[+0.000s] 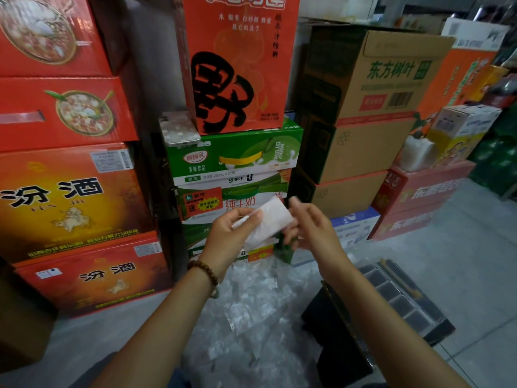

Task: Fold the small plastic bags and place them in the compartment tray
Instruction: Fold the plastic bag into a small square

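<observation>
I hold a small clear plastic bag (270, 219) up in front of me at chest height. My left hand (233, 233) grips its left edge, thumb on top. My right hand (307, 225) pinches the bag's right end with its fingertips. Below my arms a heap of loose clear plastic bags (257, 309) lies on the floor. The compartment tray (402, 301), dark with several small cells under a clear lid, sits on the floor to the right of the heap.
Stacked cartons wall in the front: red liquor boxes (72, 208) on the left, green milk cartons (235, 161) in the middle with a phone (180, 128) on top, brown boxes (361, 107) on the right. A black object (335, 329) lies beside the tray. Grey tiled floor (475, 247) extends right.
</observation>
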Tool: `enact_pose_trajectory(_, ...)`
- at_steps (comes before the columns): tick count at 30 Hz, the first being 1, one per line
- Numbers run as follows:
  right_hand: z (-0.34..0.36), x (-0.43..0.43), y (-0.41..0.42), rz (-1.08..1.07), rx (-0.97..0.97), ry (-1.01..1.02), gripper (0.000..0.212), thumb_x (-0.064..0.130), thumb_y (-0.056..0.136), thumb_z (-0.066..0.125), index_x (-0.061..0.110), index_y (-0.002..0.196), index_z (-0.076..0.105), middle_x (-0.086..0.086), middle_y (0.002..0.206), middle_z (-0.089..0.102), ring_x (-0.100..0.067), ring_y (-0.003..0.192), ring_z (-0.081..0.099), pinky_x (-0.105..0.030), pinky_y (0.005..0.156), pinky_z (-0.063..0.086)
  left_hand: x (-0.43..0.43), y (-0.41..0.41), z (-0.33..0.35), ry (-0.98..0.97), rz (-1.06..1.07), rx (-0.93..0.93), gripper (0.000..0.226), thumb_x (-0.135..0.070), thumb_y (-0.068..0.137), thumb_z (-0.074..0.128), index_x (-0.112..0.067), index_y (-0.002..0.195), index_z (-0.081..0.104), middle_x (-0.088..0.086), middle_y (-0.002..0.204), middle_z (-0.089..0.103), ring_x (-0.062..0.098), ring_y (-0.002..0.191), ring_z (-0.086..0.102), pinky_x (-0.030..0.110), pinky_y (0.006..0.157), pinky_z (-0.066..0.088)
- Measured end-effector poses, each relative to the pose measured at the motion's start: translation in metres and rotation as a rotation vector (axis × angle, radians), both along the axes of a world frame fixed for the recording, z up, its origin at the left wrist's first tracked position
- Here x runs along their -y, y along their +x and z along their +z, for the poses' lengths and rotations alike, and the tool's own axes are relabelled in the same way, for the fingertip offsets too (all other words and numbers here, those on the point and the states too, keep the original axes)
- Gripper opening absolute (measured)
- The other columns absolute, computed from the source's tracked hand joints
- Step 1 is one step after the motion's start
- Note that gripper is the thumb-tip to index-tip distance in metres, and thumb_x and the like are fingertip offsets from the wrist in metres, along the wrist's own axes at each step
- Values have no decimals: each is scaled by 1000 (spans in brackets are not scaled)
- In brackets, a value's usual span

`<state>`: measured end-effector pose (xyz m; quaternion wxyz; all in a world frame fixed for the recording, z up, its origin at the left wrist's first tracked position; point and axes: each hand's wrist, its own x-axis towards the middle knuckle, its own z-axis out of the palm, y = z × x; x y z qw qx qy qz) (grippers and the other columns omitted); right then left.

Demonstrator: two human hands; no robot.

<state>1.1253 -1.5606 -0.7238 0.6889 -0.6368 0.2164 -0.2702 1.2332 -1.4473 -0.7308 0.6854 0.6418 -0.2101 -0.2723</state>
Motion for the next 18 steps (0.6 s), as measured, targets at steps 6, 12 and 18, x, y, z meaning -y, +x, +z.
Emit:
enact_pose_trajectory(6, -8, -1, 5, -38, 45, -28, 26, 0, 87, 66, 11, 105, 50, 5, 64, 69, -6, 65, 67, -19, 56, 53, 2, 2, -2, -25, -51, -167, 1, -15, 88, 63, -14, 88, 64, 0, 82, 72, 7, 69, 68, 20, 62, 54)
enact_pose_trajectory(12, -10, 2, 3, -21, 125, -191, 24, 8, 91, 64, 18, 106, 48, -5, 73, 66, -14, 74, 66, -27, 64, 55, 3, 5, -6, -39, -1, -174, 11, -18, 86, 67, -10, 94, 67, 5, 93, 74, 16, 86, 70, 25, 78, 56)
enact_pose_trajectory(18, -7, 3, 3, 48, 85, -327, 19, 2, 88, 66, 16, 101, 63, 6, 73, 70, -9, 75, 67, -23, 67, 53, 0, 3, -2, -54, 25, -113, 15, -18, 86, 67, -9, 97, 64, 9, 94, 74, 21, 87, 70, 26, 77, 57)
